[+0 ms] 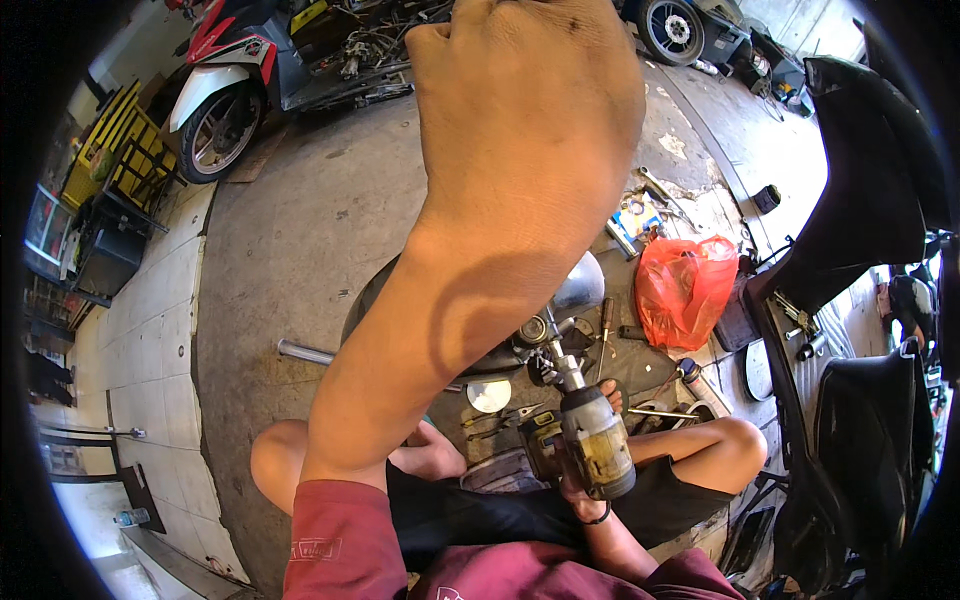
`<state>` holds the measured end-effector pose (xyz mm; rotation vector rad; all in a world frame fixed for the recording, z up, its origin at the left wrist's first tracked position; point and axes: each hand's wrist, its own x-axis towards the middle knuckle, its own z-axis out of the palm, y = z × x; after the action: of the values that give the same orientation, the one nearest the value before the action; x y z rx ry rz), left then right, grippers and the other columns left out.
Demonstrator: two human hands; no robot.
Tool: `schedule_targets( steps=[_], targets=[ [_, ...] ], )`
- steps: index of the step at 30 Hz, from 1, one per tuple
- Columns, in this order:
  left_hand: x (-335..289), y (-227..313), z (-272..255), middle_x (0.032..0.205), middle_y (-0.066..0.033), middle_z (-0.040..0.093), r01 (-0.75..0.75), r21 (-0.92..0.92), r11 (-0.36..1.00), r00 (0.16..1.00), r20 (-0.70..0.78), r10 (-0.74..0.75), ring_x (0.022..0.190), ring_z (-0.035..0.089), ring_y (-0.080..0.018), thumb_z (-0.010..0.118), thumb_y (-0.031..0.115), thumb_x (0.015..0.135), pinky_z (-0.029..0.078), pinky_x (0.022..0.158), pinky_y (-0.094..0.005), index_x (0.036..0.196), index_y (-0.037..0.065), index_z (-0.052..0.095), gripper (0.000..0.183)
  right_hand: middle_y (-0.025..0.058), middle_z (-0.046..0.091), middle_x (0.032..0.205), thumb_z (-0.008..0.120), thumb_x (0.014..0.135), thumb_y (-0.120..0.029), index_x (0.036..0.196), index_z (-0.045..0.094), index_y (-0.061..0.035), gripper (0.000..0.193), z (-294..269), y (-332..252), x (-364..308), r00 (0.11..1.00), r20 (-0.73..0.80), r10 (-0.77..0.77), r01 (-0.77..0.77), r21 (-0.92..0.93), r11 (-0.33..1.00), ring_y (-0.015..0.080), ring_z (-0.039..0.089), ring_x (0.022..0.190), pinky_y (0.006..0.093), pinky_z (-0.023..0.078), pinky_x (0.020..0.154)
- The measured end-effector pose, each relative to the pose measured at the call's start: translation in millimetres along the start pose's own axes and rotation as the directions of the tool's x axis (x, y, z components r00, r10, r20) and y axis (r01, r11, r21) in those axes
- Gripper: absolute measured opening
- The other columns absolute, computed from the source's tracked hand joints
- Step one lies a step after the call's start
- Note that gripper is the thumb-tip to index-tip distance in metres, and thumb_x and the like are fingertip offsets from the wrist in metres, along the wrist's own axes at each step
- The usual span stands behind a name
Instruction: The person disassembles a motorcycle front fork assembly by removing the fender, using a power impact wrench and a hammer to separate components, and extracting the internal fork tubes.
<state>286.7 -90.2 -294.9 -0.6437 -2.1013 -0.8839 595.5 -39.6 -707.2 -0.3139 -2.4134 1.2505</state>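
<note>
My left arm rises across the middle of the view, and my left hand is close up at the top edge. Its back faces me and its knuckles are bent; the fingers curl out of sight, so anything in them is hidden. Low down, my right hand is wrapped round the handle of a worn yellow-and-black cordless impact wrench. The wrench's socket points away from me, close to a metal assembly; whether they touch I cannot tell. A shiny silver dome shows behind it, partly covered by my forearm.
I sit cross-legged on the floor. A red plastic bag, a screwdriver, a white disc and a metal tube lie around me. Black body panels stand at right; a red-and-white motorcycle is far left.
</note>
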Motion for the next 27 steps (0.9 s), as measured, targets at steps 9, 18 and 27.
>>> schedule_targets(
  steps=[9,18,27],
  targets=[
    [2.8,-8.1,5.2,0.077,-0.0228,0.065,-0.114,0.033,0.993,0.993,-0.040,0.115,0.081,0.063,-0.0371,0.047,0.014,0.091,0.048,0.076,-0.0464,0.109,-0.014,0.048,0.034,0.0134,0.049,0.134,0.062,0.094,-0.020,0.140,0.044,-0.0042,0.052,3.3,8.9,-2.5,0.979,0.095,-0.179,0.203,-0.401,0.893,0.0254,0.046,0.122,0.0424,0.037,0.101],
    [-2.7,-19.1,19.5,0.075,-0.0185,0.066,-0.213,0.088,0.973,0.970,-0.102,0.221,0.079,0.064,-0.0314,0.053,0.015,0.088,0.050,0.072,-0.0433,0.113,-0.014,0.049,0.039,-0.0003,0.055,0.090,0.061,0.095,-0.027,0.104,0.060,-0.0114,0.018,-6.0,-73.6,32.0,0.863,0.126,0.489,-0.497,0.384,0.778,0.0146,0.053,0.081,0.0356,0.044,0.070],
    [-2.6,-19.3,22.8,0.072,-0.0143,0.066,-0.261,0.176,0.949,0.945,-0.155,0.288,0.078,0.066,-0.0256,0.058,0.016,0.086,0.051,0.068,-0.0403,0.117,-0.014,0.050,0.044,-0.0031,0.049,0.085,0.061,0.093,-0.029,0.103,0.055,-0.0139,0.020,16.2,-151.0,58.0,0.695,0.393,0.602,-0.588,0.793,0.160,0.0134,0.047,0.081,0.0323,0.039,0.080]
  ],
)
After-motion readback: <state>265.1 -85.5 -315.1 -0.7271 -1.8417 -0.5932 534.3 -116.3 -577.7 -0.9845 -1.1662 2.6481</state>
